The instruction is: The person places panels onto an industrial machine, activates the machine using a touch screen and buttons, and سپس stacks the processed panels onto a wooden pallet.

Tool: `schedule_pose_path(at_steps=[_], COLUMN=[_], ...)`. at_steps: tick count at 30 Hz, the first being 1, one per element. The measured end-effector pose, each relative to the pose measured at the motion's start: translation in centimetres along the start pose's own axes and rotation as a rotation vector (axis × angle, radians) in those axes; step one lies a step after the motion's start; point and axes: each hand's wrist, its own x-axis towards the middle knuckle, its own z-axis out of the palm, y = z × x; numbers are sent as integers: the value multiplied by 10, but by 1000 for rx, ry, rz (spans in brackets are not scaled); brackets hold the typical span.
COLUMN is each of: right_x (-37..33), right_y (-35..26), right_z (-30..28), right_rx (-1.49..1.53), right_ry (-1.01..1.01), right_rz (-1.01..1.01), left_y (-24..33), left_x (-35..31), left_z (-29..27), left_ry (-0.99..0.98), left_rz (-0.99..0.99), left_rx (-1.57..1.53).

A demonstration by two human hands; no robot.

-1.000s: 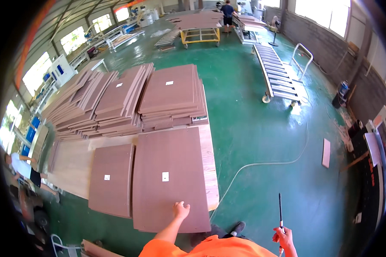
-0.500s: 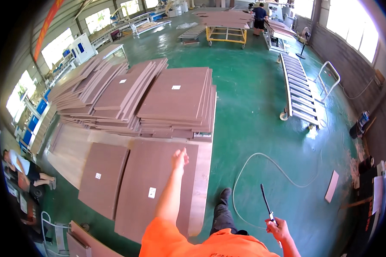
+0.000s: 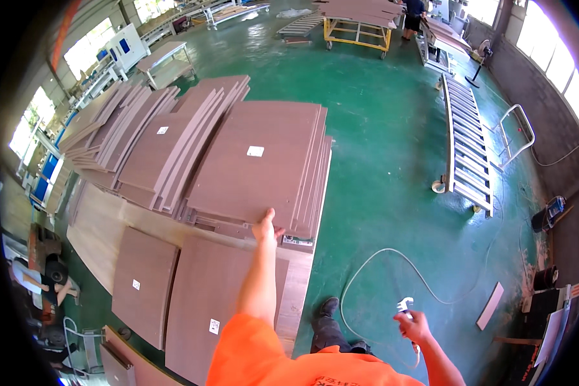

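Note:
My left hand (image 3: 266, 226) reaches forward to the front edge of the nearest brown panel stack (image 3: 251, 174). Its fingers lie at the top panel's edge, with the thumb held apart on the right; whether any finger goes under the edge is hidden. A white label (image 3: 255, 151) is stuck on that top panel. In my closed right hand (image 3: 415, 327), over the green floor, is an air blow gun (image 3: 404, 305) with a light-coloured front end. Below my left arm lie two separate brown panels, a wider one (image 3: 199, 289) and a smaller one (image 3: 141, 276), each labelled.
More brown panel stacks (image 3: 167, 148) lean to the left on a pale base board (image 3: 96, 219). A pale hose (image 3: 360, 267) loops over the floor at right. Beyond it stands a wheeled roller conveyor (image 3: 468, 141). A person (image 3: 27, 275) sits at far left; another (image 3: 413, 16) stands at the back.
My left hand has gone from above the wider panel to the stack's front edge. The blow gun has turned, and its long black nozzle no longer shows. The whole view has shifted.

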Motion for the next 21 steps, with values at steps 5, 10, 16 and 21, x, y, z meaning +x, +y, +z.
schedule_pose_path(at_steps=[5,10,16,21], right_x=[33,43,14,-33], right_y=[-33,-50,7,112], right_z=[19,7,-31,-127], right_rx=[-201,95,-456,173], right_ry=[-362,-257,-348,-16], right_rz=[-162,-81,-353,-33], left_y=[-73,-82,-55,10], left_x=[-71,-103,-150,-267], left_z=[-67,-157,-138,-27], left_ry=[-236,-101,-187,-225], left_rz=[-46,-78,141,267], left_rx=[-226,-610,-496,-256])
